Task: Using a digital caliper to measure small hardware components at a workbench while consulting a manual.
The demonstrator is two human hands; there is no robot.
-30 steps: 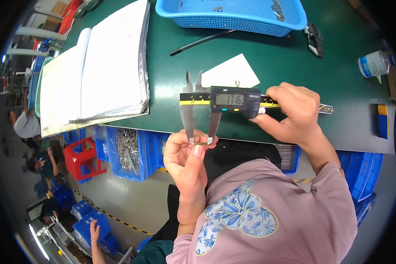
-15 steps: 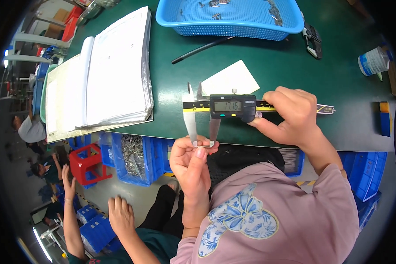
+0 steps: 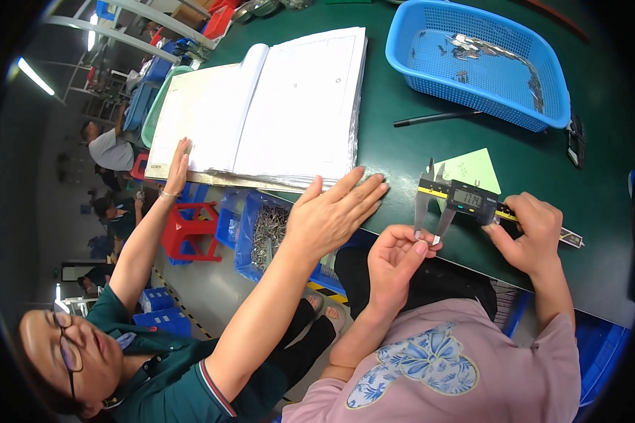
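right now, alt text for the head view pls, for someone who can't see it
A person's right hand holds a digital caliper over a green table while the left hand holds a small part, too small to make out, at its jaws. A co-worker's hand reaches in beside an open book; a blue basket sits behind.

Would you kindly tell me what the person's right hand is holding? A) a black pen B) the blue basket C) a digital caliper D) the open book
C: the right hand grips the caliper by its slider, while the left hand holds a small part at its jaws.
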